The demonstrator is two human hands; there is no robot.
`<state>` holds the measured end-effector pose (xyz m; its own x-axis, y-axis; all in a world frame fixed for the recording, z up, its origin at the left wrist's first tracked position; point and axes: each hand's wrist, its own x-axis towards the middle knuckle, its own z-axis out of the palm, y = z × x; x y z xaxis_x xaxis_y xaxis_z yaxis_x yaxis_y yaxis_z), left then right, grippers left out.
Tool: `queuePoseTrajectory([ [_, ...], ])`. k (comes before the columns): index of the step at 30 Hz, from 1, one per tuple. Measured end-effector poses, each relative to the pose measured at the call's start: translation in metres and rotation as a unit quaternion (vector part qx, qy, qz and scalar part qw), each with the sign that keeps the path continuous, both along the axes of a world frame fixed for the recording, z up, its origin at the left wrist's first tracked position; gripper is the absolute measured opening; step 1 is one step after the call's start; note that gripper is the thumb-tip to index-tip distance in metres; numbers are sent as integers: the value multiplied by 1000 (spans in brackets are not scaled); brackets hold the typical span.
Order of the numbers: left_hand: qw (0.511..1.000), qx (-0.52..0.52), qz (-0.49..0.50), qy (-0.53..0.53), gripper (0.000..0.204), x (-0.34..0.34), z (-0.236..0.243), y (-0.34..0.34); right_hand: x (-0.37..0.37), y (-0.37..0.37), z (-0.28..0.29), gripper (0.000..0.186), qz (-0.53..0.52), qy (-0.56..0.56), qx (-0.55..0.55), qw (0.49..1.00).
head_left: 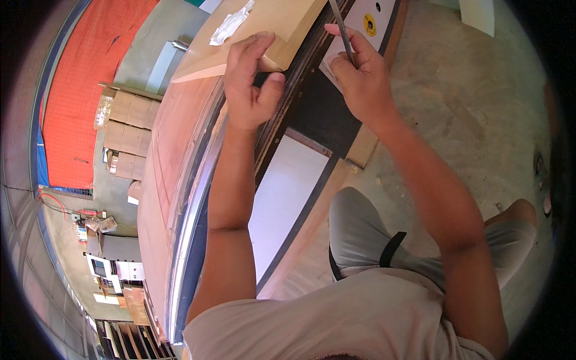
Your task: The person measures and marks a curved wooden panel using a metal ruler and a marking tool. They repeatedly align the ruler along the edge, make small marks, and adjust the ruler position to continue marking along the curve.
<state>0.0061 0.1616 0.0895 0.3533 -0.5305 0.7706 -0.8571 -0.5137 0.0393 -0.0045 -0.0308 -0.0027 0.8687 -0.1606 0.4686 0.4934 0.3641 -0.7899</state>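
My right hand (364,78) is closed around a thin, dark grey flat bar (342,27), pinched between thumb and fingers. The bar runs up past the top edge of the picture, so its kind cannot be made out. My left hand (249,84) is at the near corner of a pale wooden panel (282,27), thumb and fingers apart in a C shape. Whether its palm touches the panel edge is hidden. A crumpled white piece of paper or cloth (233,23) lies on that panel. Below both hands runs the dark, slotted edge (277,144) of the bench.
A long brown worktop (174,180) stretches along my left. White side panels (294,180) line the bench, one bearing a yellow round sticker (369,25). Cardboard boxes (129,108) and an orange sheet (75,90) stand farther left. Concrete floor (456,114) lies to the right.
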Motion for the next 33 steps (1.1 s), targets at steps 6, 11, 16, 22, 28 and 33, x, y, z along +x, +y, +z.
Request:
queuePoseTrajectory([
  [6,997,-48,-4,59,34,2,-2,0,-6,-4,-9,37,7,-13,-14,1000],
  [11,997,-46,20,55,37,-2,-2,-4,-5,-17,-21,43,-15,2,-31,999],
  [16,999,-39,22,9,44,-2,0,-7,-9,-20,-20,36,-2,22,-11,1000],
  [22,997,-53,-31,43,45,1,1,-2,-4,-15,4,42,-74,-26,-111,991],
  [28,997,-51,-20,61,43,-1,2,-2,10,5,12,31,-68,-30,-126,989],
  [33,999,-39,2,31,42,2,3,-1,5,25,-8,19,84,-4,-55,995],
])
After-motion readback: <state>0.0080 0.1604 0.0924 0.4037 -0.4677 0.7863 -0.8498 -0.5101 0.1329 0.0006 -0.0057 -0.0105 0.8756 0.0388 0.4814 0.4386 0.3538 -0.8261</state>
